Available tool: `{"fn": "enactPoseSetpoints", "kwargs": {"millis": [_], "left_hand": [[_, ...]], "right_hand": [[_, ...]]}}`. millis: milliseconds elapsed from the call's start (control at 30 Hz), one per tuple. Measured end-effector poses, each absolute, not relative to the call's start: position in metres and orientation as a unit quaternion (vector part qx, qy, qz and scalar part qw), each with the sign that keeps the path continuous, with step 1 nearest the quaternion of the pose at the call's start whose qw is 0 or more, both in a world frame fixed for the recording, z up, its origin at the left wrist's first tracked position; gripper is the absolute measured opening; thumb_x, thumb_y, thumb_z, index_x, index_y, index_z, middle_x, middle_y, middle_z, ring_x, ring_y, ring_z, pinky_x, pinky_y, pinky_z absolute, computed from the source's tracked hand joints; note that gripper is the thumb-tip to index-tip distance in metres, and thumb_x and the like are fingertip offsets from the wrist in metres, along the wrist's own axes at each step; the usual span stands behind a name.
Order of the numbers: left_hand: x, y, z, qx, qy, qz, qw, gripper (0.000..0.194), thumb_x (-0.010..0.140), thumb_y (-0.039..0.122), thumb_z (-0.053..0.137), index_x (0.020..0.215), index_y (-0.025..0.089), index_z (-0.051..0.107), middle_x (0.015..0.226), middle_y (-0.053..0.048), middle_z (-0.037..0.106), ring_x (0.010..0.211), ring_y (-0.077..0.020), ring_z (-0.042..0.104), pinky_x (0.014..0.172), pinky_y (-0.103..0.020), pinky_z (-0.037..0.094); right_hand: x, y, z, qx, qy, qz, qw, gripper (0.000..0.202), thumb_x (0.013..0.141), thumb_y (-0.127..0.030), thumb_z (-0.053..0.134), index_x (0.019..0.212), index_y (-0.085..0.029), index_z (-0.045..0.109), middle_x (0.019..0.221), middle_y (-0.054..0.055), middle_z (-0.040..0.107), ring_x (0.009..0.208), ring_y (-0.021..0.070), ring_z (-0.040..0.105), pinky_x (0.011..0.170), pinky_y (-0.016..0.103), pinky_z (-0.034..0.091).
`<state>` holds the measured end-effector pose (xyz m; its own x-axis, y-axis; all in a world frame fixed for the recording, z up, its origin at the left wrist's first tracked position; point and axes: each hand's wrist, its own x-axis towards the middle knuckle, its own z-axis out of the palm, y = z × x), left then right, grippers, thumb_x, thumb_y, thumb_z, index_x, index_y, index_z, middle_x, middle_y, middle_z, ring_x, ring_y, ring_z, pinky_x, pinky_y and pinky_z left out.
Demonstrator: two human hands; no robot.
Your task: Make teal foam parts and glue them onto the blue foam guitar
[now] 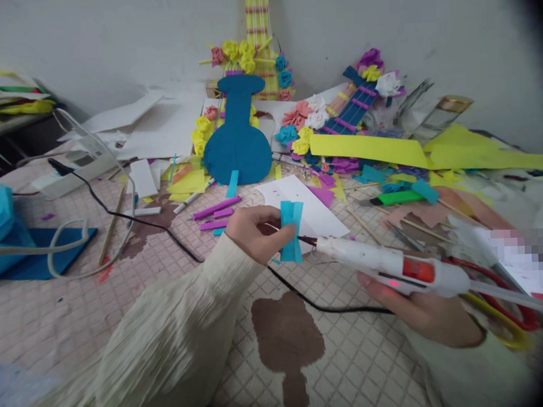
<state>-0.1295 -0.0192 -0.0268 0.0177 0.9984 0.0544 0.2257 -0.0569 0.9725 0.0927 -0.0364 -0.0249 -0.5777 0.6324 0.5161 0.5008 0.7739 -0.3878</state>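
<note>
Between the thumb and fingers of my left hand (260, 235) is a folded strip of light blue crepe paper (292, 244), held upright above the table. My right hand (418, 314) is wrapped round a white hot glue gun (366, 256) with a glue stick coming out of its back end. The gun's dark nozzle points left and reaches the right edge of the blue paper; whether it touches, I cannot tell. Behind them a dark blue paper vase shape (238, 151) leans upright, with a light blue strip (233, 184) at its foot. Purple paper sticks (216, 209) lie beyond my left hand.
A black cord (151, 222) crosses the tiled-pattern tablecloth under my hands. White card (329, 216) lies behind the blue paper. To the right are scissors (502, 320), a green marker (400, 197) and a long yellow paper strip (367, 149). Paper flowers (299, 122) stand by the wall.
</note>
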Motion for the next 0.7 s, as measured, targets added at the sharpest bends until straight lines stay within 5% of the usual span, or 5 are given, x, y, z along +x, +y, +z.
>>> {"fn": "enactPoseSetpoints", "kwargs": {"millis": [700], "left_hand": [[-0.1311, -0.0175, -0.0245, 0.572, 0.546, 0.455, 0.409, 0.011, 0.063, 0.024, 0.06, 0.065, 0.013, 0.06, 0.055, -0.001, 0.059, 0.049, -0.0124, 0.058, 0.046, -0.023, 0.049]], "right_hand": [[0.0904, -0.0388, -0.0235, -0.335, -0.881, 0.106, 0.316, 0.024, 0.073, -0.015, 0.05, 0.053, -0.023, 0.039, 0.044, -0.003, 0.039, 0.037, 0.011, 0.042, 0.032, 0.024, 0.034]]}}
